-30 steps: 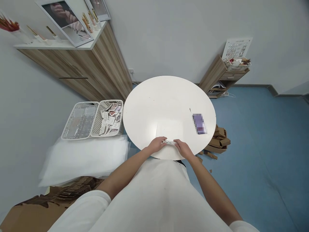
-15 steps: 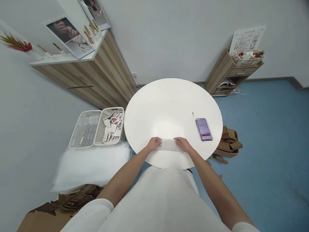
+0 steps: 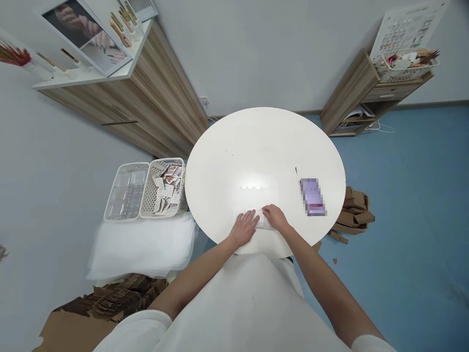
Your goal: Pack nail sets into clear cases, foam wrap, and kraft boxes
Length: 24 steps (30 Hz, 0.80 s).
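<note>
A thin, translucent white sheet (image 3: 264, 223) lies folded into a strip near the front edge of the round white table (image 3: 264, 132). My left hand (image 3: 244, 229) rests on the strip's left part, palm down, with its fingers stretched out. At the strip's far edge, right of the middle, my right hand (image 3: 274, 216) has its fingertips closed together on the sheet. Beyond the strip a see-through area with a wavy far edge lies on the tabletop. Both hands cover parts of the strip.
A pixelated purple object (image 3: 313, 197) lies on the table's right. On the left stand a basket of small printed packets (image 3: 145, 195), a clear plastic tray (image 3: 119, 195) and a stack of translucent sheets (image 3: 142, 244). Cardboard pieces (image 3: 353, 210) lie on the floor at right.
My left hand has moved right from the strip's left end and now lies flat on it. The right hand has shifted slightly left. The camera view has shifted.
</note>
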Tool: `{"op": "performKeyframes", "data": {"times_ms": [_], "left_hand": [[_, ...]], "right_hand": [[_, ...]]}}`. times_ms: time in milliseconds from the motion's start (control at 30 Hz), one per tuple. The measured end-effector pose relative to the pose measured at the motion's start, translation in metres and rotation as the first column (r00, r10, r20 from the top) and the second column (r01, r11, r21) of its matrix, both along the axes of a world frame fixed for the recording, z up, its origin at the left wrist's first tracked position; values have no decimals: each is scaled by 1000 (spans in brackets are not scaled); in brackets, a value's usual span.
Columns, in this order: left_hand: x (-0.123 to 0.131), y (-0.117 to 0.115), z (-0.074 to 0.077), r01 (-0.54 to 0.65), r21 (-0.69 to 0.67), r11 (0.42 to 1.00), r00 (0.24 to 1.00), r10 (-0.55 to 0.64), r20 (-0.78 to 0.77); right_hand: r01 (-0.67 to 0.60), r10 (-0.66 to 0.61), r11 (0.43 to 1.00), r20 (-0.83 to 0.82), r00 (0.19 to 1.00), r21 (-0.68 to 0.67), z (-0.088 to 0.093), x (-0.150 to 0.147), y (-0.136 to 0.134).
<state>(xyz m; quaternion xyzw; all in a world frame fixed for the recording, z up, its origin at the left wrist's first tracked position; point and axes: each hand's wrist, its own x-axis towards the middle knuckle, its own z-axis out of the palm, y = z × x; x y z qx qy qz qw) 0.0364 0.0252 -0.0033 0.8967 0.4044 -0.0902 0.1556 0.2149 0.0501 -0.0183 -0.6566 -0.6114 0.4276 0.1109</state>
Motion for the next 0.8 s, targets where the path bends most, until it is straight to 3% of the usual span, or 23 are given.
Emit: {"op": "performKeyframes", "data": {"times_ms": [133, 233, 333, 467, 633, 800], "left_hand": [[0, 0, -3, -13, -8, 1000, 1000, 13, -19], [1, -1, -2, -24, -20, 1000, 1000, 23, -16], [2, -1, -1, -27, -40, 999, 1000, 26, -15], [3, 0, 1, -28, -45, 999, 1000, 28, -13], [4, 1, 3, 33, -30, 999, 999, -33, 9], [10, 2, 2, 59, -19, 998, 998, -59, -13]], "right_hand": [[155, -161, 981, 42, 986, 120, -1, 6, -7], [370, -388, 903, 44, 921, 218, -1, 18, -27], [534, -532, 838, -48, 845, 116, -4, 24, -56], [576, -575, 817, -116, 810, -21, -7, 12, -77], [654, -658, 753, -91, 747, -74, -7, -7, -65], [573, -565, 818, -115, 817, 50, -8, -5, -61]]}}
